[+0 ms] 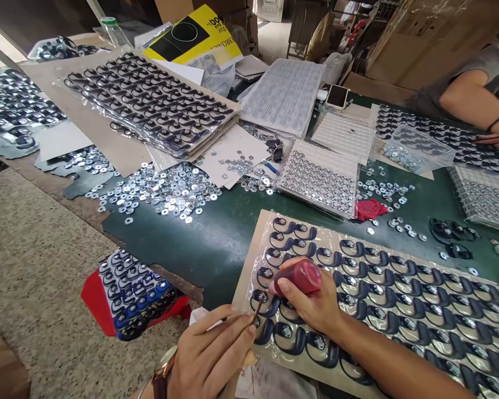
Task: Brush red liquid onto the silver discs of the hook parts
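My right hand (318, 307) is wrapped round a small red squeeze bottle (303, 275), tilted with its nozzle toward the left. Pinched in the fingers of my left hand (212, 354) is a thin pointed stick (258, 308). Its tip meets the round head of a dark looped piece (259, 298) near the left edge of a plastic-covered cardboard sheet (246, 277). Rows of these dark loops with shiny round heads cover the sheet. The bottle's nozzle is close to that same piece; whether it touches is hard to tell.
Loose metal washers (162, 191) lie behind the sheet. A tray of shiny discs (316, 180) stands beyond it, near a red cloth (371, 209). Stacked sheets of loops (145, 105) rise at the left. Another person's arm (478, 102) rests at the far right. A red stool (97, 302) stands below.
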Demonstrator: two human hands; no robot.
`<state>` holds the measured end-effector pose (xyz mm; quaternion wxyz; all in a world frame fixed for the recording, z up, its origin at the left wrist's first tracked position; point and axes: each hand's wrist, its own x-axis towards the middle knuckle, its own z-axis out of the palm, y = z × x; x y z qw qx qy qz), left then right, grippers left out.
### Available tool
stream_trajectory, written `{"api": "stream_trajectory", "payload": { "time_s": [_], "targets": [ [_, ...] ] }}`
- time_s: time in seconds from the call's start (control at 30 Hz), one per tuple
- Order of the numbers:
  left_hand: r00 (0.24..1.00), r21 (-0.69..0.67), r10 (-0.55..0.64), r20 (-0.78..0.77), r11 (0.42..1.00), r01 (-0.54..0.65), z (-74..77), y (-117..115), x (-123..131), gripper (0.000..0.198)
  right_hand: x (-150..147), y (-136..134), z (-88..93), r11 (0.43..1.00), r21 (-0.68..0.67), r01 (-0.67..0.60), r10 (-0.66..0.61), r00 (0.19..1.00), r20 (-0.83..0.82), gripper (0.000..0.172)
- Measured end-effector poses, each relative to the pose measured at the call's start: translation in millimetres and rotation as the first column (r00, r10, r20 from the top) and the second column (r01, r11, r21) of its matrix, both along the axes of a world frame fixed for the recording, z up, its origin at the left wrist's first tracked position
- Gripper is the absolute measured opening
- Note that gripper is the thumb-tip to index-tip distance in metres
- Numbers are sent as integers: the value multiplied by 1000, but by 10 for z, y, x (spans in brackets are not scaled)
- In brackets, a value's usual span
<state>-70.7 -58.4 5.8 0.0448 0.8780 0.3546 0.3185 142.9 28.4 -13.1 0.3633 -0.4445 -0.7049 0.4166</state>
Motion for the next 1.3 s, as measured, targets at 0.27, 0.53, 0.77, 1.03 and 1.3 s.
{"api": "stream_trajectory", "payload": {
  "time_s": [0.27,0.53,0.77,1.03,1.3],
  "targets": [
    [999,-14,40,19,999,-40,9,7,21,28,-6,29,76,996,83,35,-37,999,23,9],
    [1000,-29,23,13,999,-23,-17,-11,0,32,16,11,45,1000,0,-12,12,999,-41,11],
    [1000,-39,17,25,999,-16,-74,-44,-29,34,7,20,64,1000,7,-21,21,1000,-3,9],
    [996,-48,49,71,998,-46,27,45,18,26,18,4,57,999,-22,-43,42,998,-57,8],
    [971,-174,158,180,976,-127,35,113,7,22,10,1,93,997,-29,-66,66,998,-21,7]
  ]
}}
